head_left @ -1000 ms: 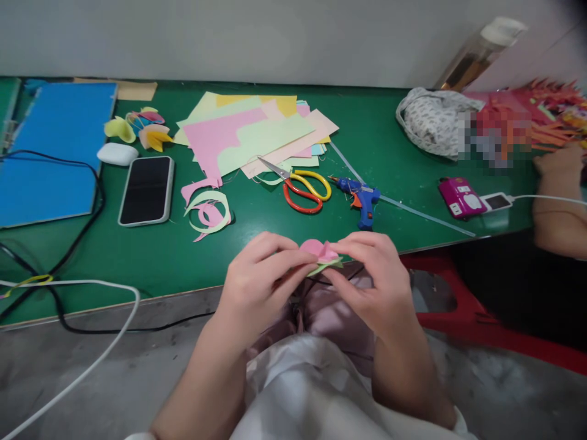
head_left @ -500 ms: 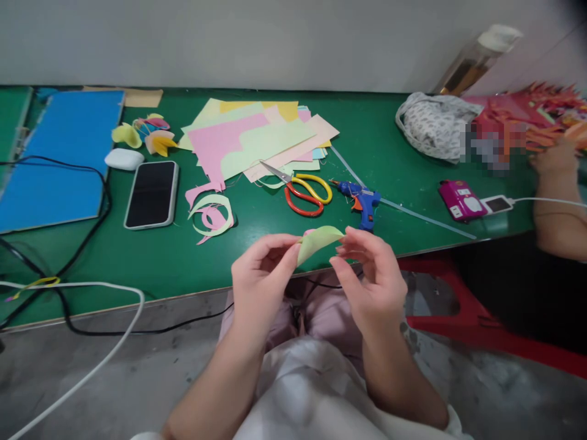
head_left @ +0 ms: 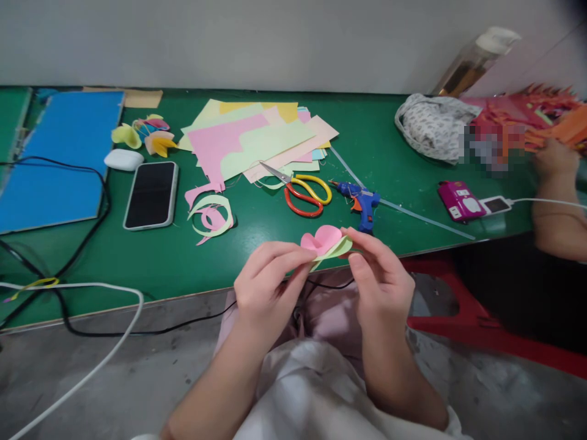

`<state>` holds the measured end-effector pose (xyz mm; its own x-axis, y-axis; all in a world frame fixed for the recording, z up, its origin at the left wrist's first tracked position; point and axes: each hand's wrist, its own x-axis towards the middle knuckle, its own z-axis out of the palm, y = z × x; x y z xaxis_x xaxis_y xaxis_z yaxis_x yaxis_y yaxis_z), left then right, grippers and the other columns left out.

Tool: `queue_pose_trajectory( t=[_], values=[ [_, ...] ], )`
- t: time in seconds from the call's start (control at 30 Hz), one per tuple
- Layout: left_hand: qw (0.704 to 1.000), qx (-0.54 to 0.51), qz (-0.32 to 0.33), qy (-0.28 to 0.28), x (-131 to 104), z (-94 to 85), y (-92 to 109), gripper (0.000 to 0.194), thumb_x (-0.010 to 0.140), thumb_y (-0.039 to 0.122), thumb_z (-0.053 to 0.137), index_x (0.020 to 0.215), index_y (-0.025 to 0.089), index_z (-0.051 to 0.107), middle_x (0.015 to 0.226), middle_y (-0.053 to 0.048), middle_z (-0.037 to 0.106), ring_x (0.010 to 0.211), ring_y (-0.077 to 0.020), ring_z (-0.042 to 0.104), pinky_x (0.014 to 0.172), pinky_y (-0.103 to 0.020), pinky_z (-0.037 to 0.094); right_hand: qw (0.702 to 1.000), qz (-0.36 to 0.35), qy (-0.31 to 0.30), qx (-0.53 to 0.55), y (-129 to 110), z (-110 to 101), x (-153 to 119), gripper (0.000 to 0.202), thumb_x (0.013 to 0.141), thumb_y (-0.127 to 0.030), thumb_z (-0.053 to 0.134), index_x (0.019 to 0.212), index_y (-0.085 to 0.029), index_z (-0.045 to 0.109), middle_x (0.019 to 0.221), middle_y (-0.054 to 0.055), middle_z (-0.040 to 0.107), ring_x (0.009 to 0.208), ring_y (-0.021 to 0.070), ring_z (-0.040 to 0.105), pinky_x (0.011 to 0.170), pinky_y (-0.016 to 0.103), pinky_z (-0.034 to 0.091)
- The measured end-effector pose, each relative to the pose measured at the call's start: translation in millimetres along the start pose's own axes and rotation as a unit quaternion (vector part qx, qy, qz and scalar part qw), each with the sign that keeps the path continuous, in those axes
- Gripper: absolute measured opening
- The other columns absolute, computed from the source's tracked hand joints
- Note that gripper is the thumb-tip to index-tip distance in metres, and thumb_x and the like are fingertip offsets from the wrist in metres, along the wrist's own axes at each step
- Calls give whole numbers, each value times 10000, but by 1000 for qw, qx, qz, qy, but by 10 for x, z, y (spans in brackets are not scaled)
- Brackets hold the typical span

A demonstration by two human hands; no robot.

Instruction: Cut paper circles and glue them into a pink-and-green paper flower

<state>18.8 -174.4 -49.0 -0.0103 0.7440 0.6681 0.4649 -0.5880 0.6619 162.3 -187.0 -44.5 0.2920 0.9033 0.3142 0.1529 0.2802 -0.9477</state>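
A small piece of folded pink and green paper (head_left: pixel 328 240) is held up over the table's front edge. My left hand (head_left: pixel 273 287) pinches its left end between thumb and fingers. At its right side, my right hand (head_left: pixel 380 281) touches the green layer with its fingertips, the thumb a little apart below. Beyond the hands lie scissors (head_left: pixel 306 195) with red and yellow handles and a blue glue gun (head_left: pixel 362 200) with a long clear stick. Pink and green paper scraps (head_left: pixel 211 215) sit to the left.
Stacked coloured paper (head_left: pixel 257 137) lies at the back. On the left are a phone (head_left: pixel 151 195), white case (head_left: pixel 124 160), folded paper shapes (head_left: pixel 143 134), blue board (head_left: pixel 64 156) and cables. Rightward are a patterned cloth bag (head_left: pixel 433 127), magenta device (head_left: pixel 461 201) and another person's arm (head_left: pixel 556 195).
The paper piece has turned, so its pink folds now show above the green. My left hand's fingers have closed over its left end. At the right, the other person's hand has shifted slightly.
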Motion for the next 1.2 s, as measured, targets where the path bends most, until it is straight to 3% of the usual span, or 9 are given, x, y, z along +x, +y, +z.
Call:
queue_pose_trajectory(
  t=[0.17,0.5,0.8,1.2],
  values=[
    [999,19,40,-4,-2,-8,-10,252,726,-2,692,920,158,672,869,-41,684,800,-121,636,712,-240,532,1000,5,12,2,10,-12,12,270,838,-163,617,1042,-313,711,1053,0,705,950,145,673,758,230,577],
    [998,31,61,-9,9,2,-4,253,730,2,687,932,152,664,861,-45,685,794,-127,633,707,-250,520,999,1,16,-33,-54,-11,22,251,826,-161,620,1017,-296,712,1035,5,720,966,163,674,772,267,580],
    [998,23,53,-14,9,-13,-3,266,728,1,683,937,165,662,862,-40,685,793,-131,634,712,-248,522,1000,1,31,-2,-49,34,21,270,793,-144,654,1024,-279,688,995,11,726,810,144,705,688,255,605],
    [1000,13,26,-2,14,6,-1,261,729,9,683,924,183,669,849,-23,681,784,-128,638,705,-240,536,999,-7,30,-10,-99,55,11,270,778,-115,668,999,-268,692,921,-10,744,790,132,719,698,227,613]
  ],
)
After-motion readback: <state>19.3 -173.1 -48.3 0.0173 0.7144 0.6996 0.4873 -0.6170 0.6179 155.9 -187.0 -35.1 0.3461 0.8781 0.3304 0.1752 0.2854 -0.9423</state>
